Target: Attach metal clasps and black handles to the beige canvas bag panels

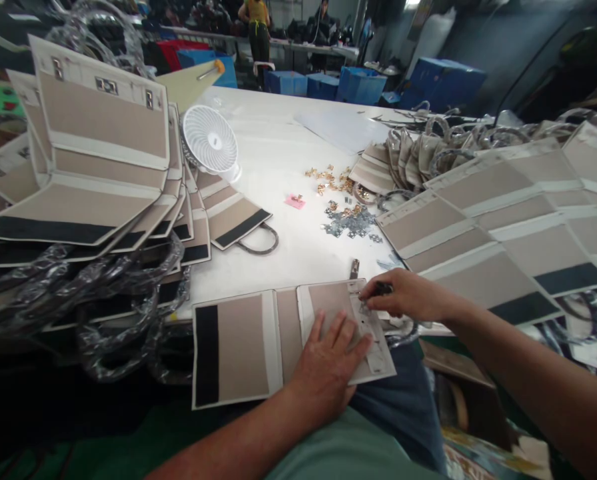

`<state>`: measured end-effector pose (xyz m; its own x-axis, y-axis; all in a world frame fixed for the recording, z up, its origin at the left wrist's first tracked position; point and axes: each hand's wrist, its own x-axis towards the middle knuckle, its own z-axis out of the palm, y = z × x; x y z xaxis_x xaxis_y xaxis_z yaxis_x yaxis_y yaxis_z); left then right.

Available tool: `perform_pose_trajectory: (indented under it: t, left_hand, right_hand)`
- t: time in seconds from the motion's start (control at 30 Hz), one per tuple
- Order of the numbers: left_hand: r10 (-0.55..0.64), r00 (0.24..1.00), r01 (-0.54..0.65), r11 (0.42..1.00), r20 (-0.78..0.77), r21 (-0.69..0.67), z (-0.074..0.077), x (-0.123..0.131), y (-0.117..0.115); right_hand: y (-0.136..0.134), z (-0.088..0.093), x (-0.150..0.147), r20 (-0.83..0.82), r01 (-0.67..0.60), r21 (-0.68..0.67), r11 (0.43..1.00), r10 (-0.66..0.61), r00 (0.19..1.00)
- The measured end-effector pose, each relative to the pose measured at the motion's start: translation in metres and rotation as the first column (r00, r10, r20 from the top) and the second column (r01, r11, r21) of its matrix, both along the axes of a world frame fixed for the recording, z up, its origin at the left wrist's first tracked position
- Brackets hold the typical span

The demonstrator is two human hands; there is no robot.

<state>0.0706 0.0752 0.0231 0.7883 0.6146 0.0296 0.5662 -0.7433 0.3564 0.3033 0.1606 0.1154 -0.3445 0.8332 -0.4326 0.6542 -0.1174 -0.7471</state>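
A beige bag panel (238, 347) with white strips and a black band lies flat at the table's front edge, partly over my lap. My left hand (326, 360) rests on its right half with the fingers spread, pressing it down. At the panel's upper right corner, my right hand (403, 295) is closed, its fingertips at the pale strip (376, 343) along that edge. A small dark object (382, 288) shows in its grip; its kind is unclear. Just beyond the panel lies a small metal piece (354, 269).
Bag panels with wrapped handles are stacked at left (103, 200) and right (503, 227). Flat metal plates (351, 223) and gold-coloured fittings (328, 179) lie mid-table, near a pink slip (295, 201). A white fan (211, 139) stands behind. Blue bins (361, 85) and people are farther back.
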Motion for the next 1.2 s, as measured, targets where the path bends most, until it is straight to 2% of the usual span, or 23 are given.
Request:
perform_pose_trajectory:
  t: [0.1,0.2,0.37,0.47,0.6,0.77,0.97,1.1,1.2]
  left_hand:
    - [-0.012,1.0,0.012,1.0,-0.018,-0.003,0.001,0.001,-0.003]
    - [-0.016,0.999,0.016,1.0,-0.036,0.002,0.002,0.001,-0.004]
    - [-0.02,0.998,0.024,0.998,-0.067,0.051,-0.001,0.003,-0.005]
    - [-0.025,0.996,0.032,0.996,-0.089,0.079,-0.002,0.006,-0.005]
    - [-0.029,0.995,0.038,0.995,-0.094,0.091,0.0,0.008,-0.006]
    - [-0.034,0.997,0.041,0.995,-0.07,0.093,0.001,0.007,-0.005]
    - [-0.025,0.998,0.031,0.994,-0.059,0.105,-0.003,0.008,-0.004]
    - [-0.033,0.998,0.039,0.993,-0.053,0.115,-0.006,0.007,-0.003]
    - [-0.038,0.998,0.042,0.992,-0.043,0.116,-0.006,0.006,-0.003]
  right_hand:
    - [-0.02,-0.019,0.009,-0.013,0.091,-0.051,0.995,-0.091,0.996]
    - [-0.027,-0.032,0.013,0.024,0.151,-0.02,0.988,-0.151,0.988]
    - [-0.03,-0.042,0.014,0.099,0.081,0.127,0.989,-0.094,0.991]
    - [-0.032,-0.043,0.016,0.095,0.072,0.145,0.987,-0.086,0.992]
    - [-0.036,-0.039,0.021,0.02,0.13,0.005,0.992,-0.13,0.991]
    - [-0.046,-0.039,0.014,-0.011,0.099,-0.041,0.994,-0.1,0.995]
    - [-0.044,-0.046,0.006,0.042,0.085,0.044,0.995,-0.087,0.995]
    - [-0.037,-0.043,0.008,0.036,0.028,0.024,0.999,-0.029,0.999]
    - [-0.034,-0.043,0.009,0.033,0.04,0.002,0.999,-0.04,0.999]
